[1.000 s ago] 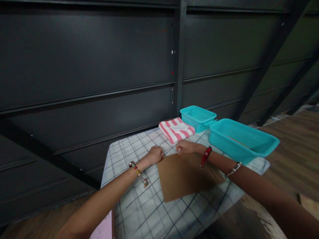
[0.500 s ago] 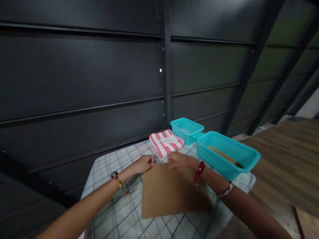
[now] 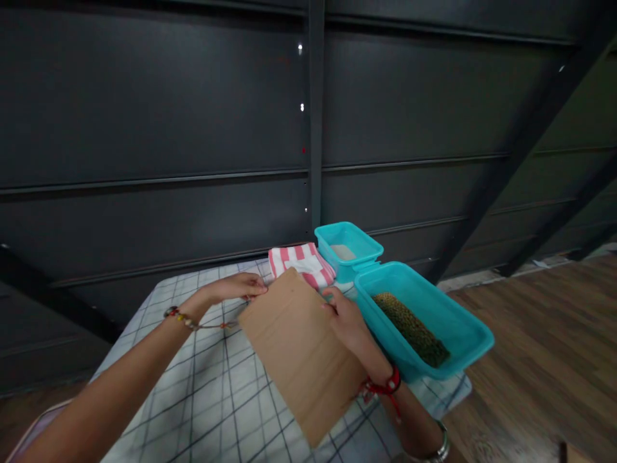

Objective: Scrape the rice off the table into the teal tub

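A brown piece of cardboard (image 3: 301,350) slants over the checked tablecloth, held at its far part by both hands. My left hand (image 3: 241,287) pinches its left edge near the far corner. On the other side, my right hand (image 3: 344,319) grips the right edge, thumb on top and the other fingers partly hidden. Just beyond the board lies a folded pink-and-white striped cloth (image 3: 318,276), partly covered by it.
Beside my right hand stands a large turquoise tub (image 3: 463,334) with a block of yellow-brown and dark green textured material (image 3: 409,328). A smaller turquoise tub (image 3: 371,247) behind it holds something whitish. A dark panelled wall (image 3: 193,225) rises behind the table (image 3: 193,399).
The cardboard has turned, so its far corner now points toward the striped cloth. My hands have moved farther apart along its edges. The camera view has shifted.
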### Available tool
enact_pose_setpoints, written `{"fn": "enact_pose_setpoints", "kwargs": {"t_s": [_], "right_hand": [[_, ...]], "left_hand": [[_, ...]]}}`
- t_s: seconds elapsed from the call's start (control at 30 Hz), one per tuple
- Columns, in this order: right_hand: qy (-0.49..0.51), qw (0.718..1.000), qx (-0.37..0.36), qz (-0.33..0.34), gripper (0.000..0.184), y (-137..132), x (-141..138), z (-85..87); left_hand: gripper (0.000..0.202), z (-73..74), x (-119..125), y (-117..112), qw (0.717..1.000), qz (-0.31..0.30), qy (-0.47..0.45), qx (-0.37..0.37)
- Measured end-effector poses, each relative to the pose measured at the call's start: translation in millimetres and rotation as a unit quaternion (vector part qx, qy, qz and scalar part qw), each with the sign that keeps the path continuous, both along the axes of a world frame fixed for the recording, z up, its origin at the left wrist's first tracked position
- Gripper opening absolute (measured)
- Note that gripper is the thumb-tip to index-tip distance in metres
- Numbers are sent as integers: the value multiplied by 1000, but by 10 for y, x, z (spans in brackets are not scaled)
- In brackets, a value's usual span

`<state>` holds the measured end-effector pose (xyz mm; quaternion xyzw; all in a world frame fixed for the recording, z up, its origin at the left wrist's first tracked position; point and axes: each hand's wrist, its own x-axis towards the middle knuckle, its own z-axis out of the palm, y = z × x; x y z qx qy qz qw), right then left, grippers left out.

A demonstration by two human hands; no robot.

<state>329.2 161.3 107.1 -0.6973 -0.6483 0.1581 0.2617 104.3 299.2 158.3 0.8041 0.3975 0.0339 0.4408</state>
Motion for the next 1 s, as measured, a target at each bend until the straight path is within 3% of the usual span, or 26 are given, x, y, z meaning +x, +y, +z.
{"fn": "enact_pose_setpoints", "kwargs": {"t_s": [0.13, 0.23, 0.4, 0.5, 0.63, 0.8, 1.0], "right_hand": [[-29, 999, 11, -15, 38, -78, -55, 35], [-60, 997, 40, -32, 37, -166, -89, 52], [-189, 967, 156, -65, 37, -401, -201, -101], [-251, 948, 190, -48, 50, -550, -306, -258], [-263, 954, 144, -23, 63, -704, -384, -422], [-287, 955, 72, -8, 61, -811, -275, -517], [-315, 948, 42, 26, 48, -776, -70, -652]], "left_hand": [[30, -100, -191, -129, 999, 10, -34, -31], [26, -200, -207, -181, 998, 18, -60, -22], [16, -339, 85, -82, 997, 16, -71, 39], [26, -440, 373, -51, 994, 12, -60, 91], [31, -620, 634, -139, 983, 34, -61, 172], [24, -829, 678, -433, 955, 62, -78, 279], [45, -1049, 612, -915, 929, -5, -117, 352]]}}
